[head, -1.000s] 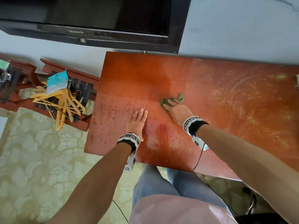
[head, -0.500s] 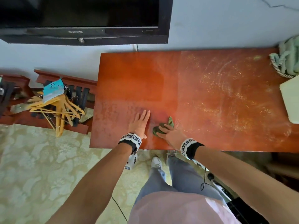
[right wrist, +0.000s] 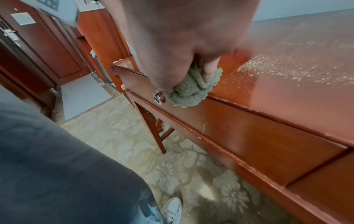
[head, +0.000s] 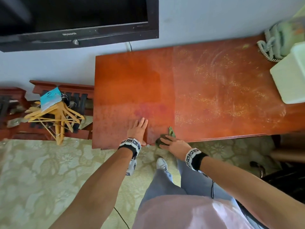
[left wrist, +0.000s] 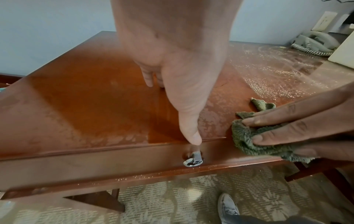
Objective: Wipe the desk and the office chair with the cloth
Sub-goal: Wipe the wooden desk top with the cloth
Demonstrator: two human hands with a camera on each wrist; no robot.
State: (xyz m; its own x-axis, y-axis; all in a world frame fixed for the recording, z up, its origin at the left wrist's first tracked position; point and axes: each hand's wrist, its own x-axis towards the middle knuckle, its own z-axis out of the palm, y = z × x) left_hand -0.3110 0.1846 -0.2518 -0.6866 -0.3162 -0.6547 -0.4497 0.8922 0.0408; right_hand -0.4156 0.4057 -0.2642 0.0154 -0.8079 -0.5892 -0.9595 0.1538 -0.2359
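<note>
The red-brown desk (head: 132,83) stands against the wall. My left hand (head: 138,129) lies flat on it near the front edge, fingers straight; in the left wrist view its thumb (left wrist: 189,134) points down at the edge. My right hand (head: 171,144) holds the bunched green cloth (head: 171,131) at the front edge, just right of the left hand. Its fingers (left wrist: 277,122) lie across the cloth (left wrist: 247,141). In the right wrist view a finger digs into the cloth (right wrist: 189,94), which hangs slightly over the desk front (right wrist: 268,136).
Yellowish dust (head: 222,96) covers the desk's right half. A phone (head: 277,42) and a white box (head: 290,76) sit at its right end. A metal lock (left wrist: 193,160) is in the desk front. A TV (head: 74,22) hangs above; wooden hangers (head: 56,116) lie left. Something dark (head: 283,180) lies low right.
My right hand has dragged the cloth from the middle of the desk back to its front edge. The left hand has stayed flat in place. My head has pulled back.
</note>
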